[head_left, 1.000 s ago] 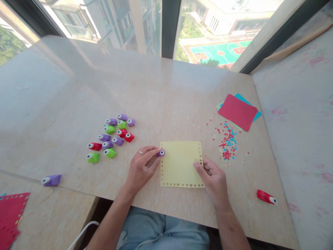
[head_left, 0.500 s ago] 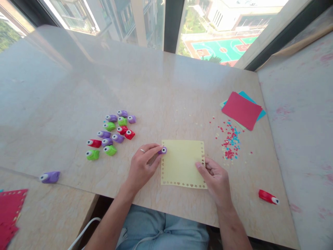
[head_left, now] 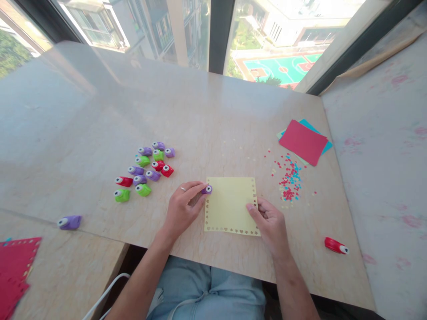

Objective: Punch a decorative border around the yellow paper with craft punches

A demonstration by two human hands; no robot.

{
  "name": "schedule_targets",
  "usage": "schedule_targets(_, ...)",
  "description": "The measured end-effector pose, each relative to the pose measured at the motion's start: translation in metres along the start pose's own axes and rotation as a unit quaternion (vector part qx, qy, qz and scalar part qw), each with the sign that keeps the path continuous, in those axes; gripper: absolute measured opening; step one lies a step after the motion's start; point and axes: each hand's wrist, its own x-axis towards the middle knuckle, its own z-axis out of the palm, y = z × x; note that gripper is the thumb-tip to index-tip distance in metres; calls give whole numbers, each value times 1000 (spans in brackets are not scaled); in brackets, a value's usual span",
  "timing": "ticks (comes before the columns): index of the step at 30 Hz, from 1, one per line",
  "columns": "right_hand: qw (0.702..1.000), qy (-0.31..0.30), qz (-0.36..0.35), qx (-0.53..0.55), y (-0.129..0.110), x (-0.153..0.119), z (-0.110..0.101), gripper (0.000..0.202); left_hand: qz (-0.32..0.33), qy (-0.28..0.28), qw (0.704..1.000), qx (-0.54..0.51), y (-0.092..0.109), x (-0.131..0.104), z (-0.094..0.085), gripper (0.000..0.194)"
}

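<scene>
A pale yellow sheet of paper (head_left: 230, 202) has small star and heart holes punched along its left, bottom and right edges. My left hand (head_left: 185, 205) pinches a small purple craft punch (head_left: 207, 190), which sits over the sheet's left edge near the upper corner. A white top with a dark star shows on the punch. At the sheet's right edge, my right hand (head_left: 269, 220) grips the paper, thumb on top and fingers curled beneath.
Several purple, green and red punches (head_left: 143, 190) stand in a group on the left. A purple punch (head_left: 70, 222) and punched red paper (head_left: 20, 258) lie farther left. To the right are coloured confetti (head_left: 291, 180), stacked red and blue cards (head_left: 304, 141) and a red punch (head_left: 336, 246).
The camera view has shifted slightly. Both hands keep their holds on the punch and the paper, with little visible movement against the table.
</scene>
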Motion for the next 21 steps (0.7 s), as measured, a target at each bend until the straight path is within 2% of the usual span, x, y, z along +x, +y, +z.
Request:
schedule_targets(6, 1000, -2, -4, 1, -1, 0, 1, 40, -39, 30, 997, -54, 2, 0, -3, 27)
schedule_targets(10, 1000, -7, -11, 4, -1, -1, 2, 38, -91, 80, 989, -87, 3, -2, -7, 14)
schedule_targets(13, 1000, -8, -17, -7, 0, 0, 1, 38, -138, 85, 985, -67, 6, -3, -9, 40)
schedule_targets(15, 1000, -4, -23, -18, 1, 1, 1, 38, -150, 52, 986, -54, 7, 1, -11, 47)
schedule_targets(17, 999, -3, -29, -24, 2, 1, 1, 37, -167, -4, 984, -55, 6, 8, -14, 48)
schedule_targets(21, 999, -7, -34, -26, 4, 2, 1, 36, -236, -115, 959, -108, 2, 29, -26, 50)
